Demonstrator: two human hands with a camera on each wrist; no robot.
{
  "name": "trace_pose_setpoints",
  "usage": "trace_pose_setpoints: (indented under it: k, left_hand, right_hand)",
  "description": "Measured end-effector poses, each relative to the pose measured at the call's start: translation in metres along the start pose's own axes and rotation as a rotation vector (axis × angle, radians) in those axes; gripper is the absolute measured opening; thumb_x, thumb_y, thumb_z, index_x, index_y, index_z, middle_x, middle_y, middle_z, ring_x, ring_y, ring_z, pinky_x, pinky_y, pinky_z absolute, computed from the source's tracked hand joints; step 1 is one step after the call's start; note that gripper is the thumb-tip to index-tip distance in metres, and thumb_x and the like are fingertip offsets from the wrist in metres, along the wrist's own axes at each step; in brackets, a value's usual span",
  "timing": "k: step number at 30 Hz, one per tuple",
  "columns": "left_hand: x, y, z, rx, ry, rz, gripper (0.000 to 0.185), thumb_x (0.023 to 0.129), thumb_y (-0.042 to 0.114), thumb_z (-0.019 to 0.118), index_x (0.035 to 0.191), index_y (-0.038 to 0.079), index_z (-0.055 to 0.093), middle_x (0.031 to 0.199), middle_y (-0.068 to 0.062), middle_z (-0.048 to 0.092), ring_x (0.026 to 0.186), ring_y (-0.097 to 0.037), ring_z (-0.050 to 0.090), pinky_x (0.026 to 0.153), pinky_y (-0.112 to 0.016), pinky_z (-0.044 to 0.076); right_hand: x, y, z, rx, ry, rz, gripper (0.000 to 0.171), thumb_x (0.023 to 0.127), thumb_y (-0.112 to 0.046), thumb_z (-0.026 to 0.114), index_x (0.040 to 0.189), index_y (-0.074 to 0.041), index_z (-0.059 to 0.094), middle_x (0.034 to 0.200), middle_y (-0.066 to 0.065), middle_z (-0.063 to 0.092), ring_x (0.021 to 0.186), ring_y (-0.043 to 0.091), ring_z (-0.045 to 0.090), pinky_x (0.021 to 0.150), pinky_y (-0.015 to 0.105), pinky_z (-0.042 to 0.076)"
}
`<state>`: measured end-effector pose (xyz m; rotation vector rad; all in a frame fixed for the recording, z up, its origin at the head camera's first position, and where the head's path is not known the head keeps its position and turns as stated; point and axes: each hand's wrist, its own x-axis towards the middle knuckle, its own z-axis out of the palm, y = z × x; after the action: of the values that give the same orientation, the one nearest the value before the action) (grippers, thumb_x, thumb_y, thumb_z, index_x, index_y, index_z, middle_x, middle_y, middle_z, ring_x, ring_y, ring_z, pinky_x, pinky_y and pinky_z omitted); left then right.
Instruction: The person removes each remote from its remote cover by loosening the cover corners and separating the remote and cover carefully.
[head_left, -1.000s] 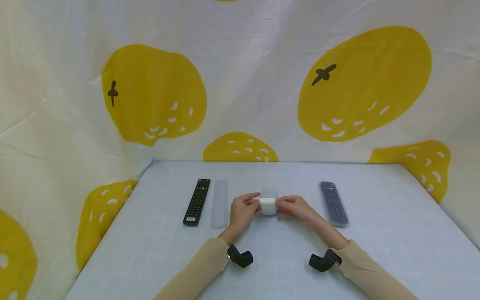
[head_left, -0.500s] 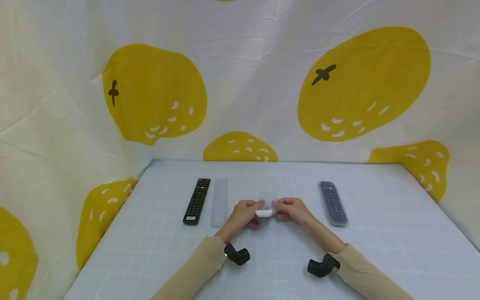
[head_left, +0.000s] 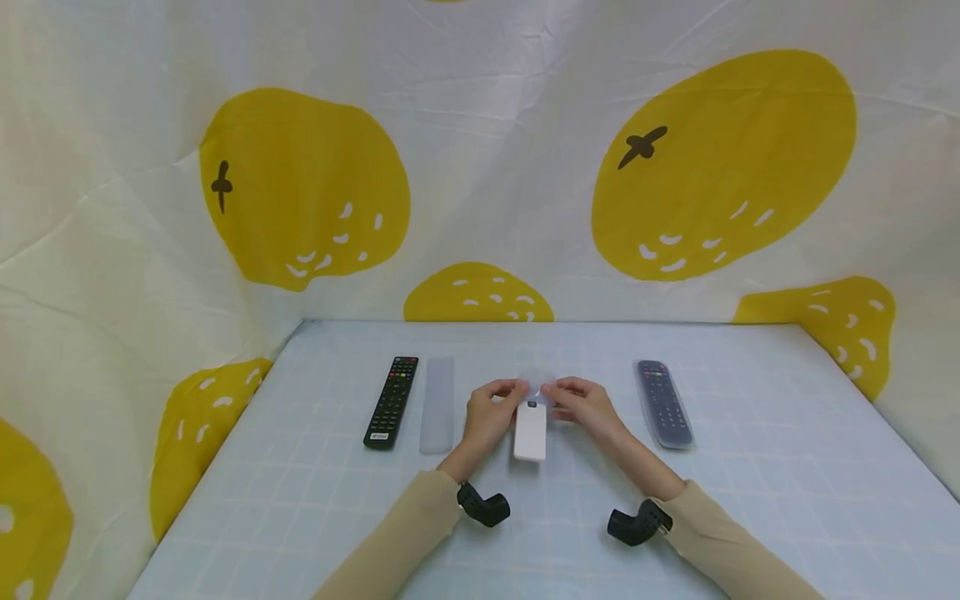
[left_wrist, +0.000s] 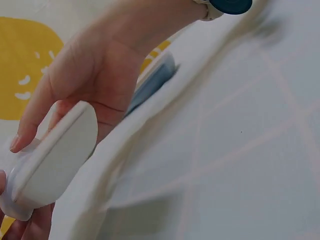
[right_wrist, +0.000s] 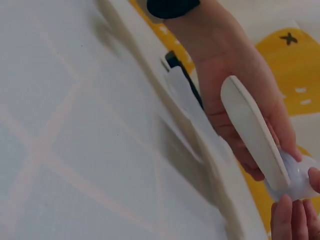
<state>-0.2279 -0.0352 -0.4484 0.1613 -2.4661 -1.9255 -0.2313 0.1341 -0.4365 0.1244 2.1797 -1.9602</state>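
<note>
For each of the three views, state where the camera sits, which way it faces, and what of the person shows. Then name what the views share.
Head: worn on the head, facing forward and down at the pale blue checked table; both beige sleeves, left hand and right hand show.
Left wrist: beside the left hand, facing across at the right hand.
Right wrist: facing across at the left hand.
Shared: the slim white remote entering a clear silicone cover.

Bright, even, soft light throughout; faint shadows lie under both forearms. Wrist views blur near the hands, with curved edge distortion.
</note>
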Motion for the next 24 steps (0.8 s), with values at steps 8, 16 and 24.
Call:
trace_pose_setpoints:
  k: [8, 16, 24]
  left_hand:
    - [0.004, -0.004, 0.005, -0.073, 0.018, -0.005, 0.030, 0.087, 0.034, 0.070, 0.107, 0.011, 0.072, 0.100, -0.007, 0.064, 0.082, -0.012, 0.055, 0.064, -0.021, 0.051]
    - [0.006, -0.009, 0.005, -0.082, -0.076, 0.012, 0.040, 0.080, 0.020, 0.077, 0.117, 0.010, 0.067, 0.113, -0.010, 0.062, 0.084, -0.013, 0.062, 0.070, -0.022, 0.051]
    - [0.004, -0.011, 0.004, -0.078, -0.109, 0.025, 0.052, 0.078, 0.008, 0.077, 0.127, 0.011, 0.058, 0.119, -0.013, 0.061, 0.094, -0.020, 0.066, 0.080, -0.031, 0.055]
  right_hand:
    - [0.010, 0.001, 0.000, -0.006, -0.013, 0.010, 0.058, 0.095, -0.029, 0.059, 0.139, 0.005, 0.043, 0.135, 0.025, 0.052, 0.089, 0.004, 0.062, 0.077, 0.022, 0.056]
    - [0.017, 0.005, -0.001, 0.020, -0.006, -0.002, 0.053, 0.095, -0.033, 0.059, 0.135, 0.002, 0.051, 0.115, 0.006, 0.065, 0.081, 0.001, 0.062, 0.071, 0.020, 0.054]
    - [0.019, 0.003, 0.003, 0.058, 0.065, 0.025, 0.046, 0.095, -0.031, 0.060, 0.131, -0.002, 0.056, 0.111, 0.002, 0.064, 0.081, 0.003, 0.061, 0.071, 0.022, 0.053]
